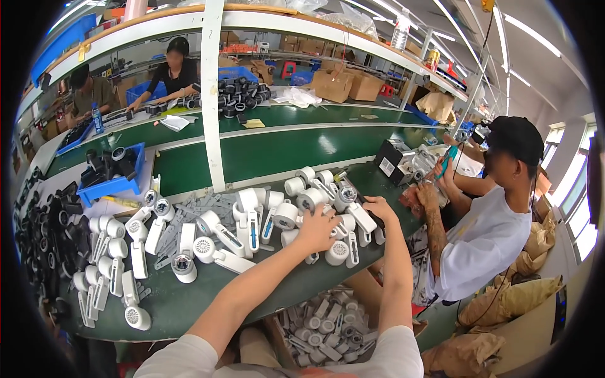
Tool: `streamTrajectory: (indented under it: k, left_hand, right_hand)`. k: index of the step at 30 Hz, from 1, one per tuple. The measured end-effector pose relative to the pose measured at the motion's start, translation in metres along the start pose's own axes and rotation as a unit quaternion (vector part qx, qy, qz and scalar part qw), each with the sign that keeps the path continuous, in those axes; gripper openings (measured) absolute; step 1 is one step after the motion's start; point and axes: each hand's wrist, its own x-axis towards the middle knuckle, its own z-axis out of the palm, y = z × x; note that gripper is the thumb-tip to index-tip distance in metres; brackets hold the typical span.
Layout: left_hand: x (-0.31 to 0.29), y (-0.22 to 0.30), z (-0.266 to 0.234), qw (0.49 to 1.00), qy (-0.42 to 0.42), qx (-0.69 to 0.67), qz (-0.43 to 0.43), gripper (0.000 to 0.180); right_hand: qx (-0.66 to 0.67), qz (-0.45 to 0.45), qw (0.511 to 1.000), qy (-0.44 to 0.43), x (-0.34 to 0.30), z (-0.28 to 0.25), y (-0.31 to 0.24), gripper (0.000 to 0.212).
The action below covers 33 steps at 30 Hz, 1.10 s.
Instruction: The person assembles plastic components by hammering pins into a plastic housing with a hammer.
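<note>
My left hand [318, 230] lies over a cluster of white plastic units with round heads and slotted handles, its fingers spread and touching them. At the right side of the same cluster, my right hand [380, 210] reaches in with its fingers extended and bent at the tips; part of it is hidden by the wrist. Between the hands lies a white unit with a dotted round grille [337, 252]. Another white unit [346, 195] shows an open round end with inner parts. More white units [217, 229] lie left of my left hand, some with blue strips in their slots.
Flat grey plastic strips [189, 213] lie among the units. Black parts cover the left bench end, near a blue bin [113, 175]. A white post [214, 94] rises at the bench's far edge. Below sits a box of white parts [328, 327]. A co-worker [485, 233] works at right.
</note>
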Motion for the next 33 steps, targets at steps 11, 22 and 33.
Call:
streamTrajectory:
  k: [11, 22, 33]
  left_hand:
    - [-0.033, 0.055, 0.006, 0.982, 0.089, -0.108, 0.127, 0.028]
    - [-0.073, 0.101, -0.005, 0.951, 0.06, -0.193, 0.234, 0.024]
    - [-0.098, 0.109, -0.013, 0.948, 0.108, -0.19, 0.232, 0.024]
  right_hand:
    - [0.072, -0.02, 0.995, 0.068, -0.142, -0.001, -0.015, 0.03]
    - [0.241, 0.051, 0.965, 0.085, -0.266, 0.022, -0.026, 0.027]
    - [-0.043, -0.06, 0.959, 0.274, -0.242, 0.023, -0.057, 0.027]
